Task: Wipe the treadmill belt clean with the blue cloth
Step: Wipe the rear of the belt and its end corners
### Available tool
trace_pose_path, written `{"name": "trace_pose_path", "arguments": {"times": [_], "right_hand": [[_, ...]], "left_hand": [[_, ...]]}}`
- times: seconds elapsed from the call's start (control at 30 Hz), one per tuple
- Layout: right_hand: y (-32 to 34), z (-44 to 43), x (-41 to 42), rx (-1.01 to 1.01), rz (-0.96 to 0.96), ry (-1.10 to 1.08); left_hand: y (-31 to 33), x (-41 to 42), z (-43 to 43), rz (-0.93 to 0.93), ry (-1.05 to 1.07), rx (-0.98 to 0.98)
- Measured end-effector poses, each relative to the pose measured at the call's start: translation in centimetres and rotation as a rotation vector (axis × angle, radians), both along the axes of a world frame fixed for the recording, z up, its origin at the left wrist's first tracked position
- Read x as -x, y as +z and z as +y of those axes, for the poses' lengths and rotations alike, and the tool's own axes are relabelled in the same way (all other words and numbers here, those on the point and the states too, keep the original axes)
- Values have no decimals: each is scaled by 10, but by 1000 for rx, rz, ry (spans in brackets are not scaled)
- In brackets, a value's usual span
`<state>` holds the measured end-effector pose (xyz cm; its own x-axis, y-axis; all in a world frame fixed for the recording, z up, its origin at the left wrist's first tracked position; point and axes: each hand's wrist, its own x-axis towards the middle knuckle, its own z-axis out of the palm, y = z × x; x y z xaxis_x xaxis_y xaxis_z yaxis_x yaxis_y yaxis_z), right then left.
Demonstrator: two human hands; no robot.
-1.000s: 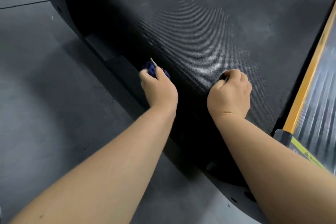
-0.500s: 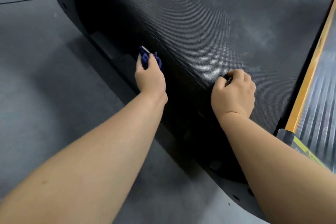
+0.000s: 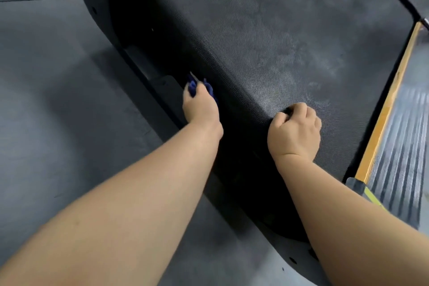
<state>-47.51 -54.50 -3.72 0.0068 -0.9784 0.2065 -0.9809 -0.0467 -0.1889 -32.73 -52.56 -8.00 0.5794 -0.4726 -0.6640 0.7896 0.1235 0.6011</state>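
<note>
**Treadmill belt: wiping begun, mostly outstanding**

Blue cloth: bunched in the gripping left hand, at the belt's left edge.
Right hand: curled into a fist on the belt's near end; any contents not discernible.
Pale dusty smears: across the belt's middle and right side, unwiped.
Judgement: early stage; most of the surface is left to wipe.

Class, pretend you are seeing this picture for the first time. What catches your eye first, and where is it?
Reaching in from the bottom, the left hand grips a bright blue cloth at the left edge of the dark treadmill belt. The right hand rests as a fist on the belt's near end. A yellow strip runs down the right side, not far from pale smears on the belt.
</note>
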Motion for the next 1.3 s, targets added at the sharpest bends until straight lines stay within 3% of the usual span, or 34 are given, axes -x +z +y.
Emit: {"name": "trace_pose_path", "arguments": {"times": [0.13,0.27,0.43,0.5,0.67,0.77,0.9,1.0,1.1,1.3], "right_hand": [[-1,-1,0,16,-8,3],[0,-3,4,-11,-39,0],[-1,-3,5,-10,-47,17],[-1,-2,4,-10,-37,25],[-1,-2,5,6,-45,31],[0,-2,4,2,-61,28],[4,-1,5,-41,-26,29],[13,-12,-25,-12,9,169],[13,-34,-84,13,-14,359],[-7,-51,-117,1,-90,380]], "left_hand": [[-7,65,22,18,-136,-101],[-12,86,40,209,-272,49],[-10,-2,9,78,116,99],[-2,-8,-1,48,92,111],[-2,54,15,-31,-142,-84],[-2,59,28,-33,-232,-67],[6,4,23,-192,-97,-102],[14,-60,1,-183,51,-150],[16,-82,-15,-151,59,-50],[-18,-70,-25,-448,6,-192]]}}
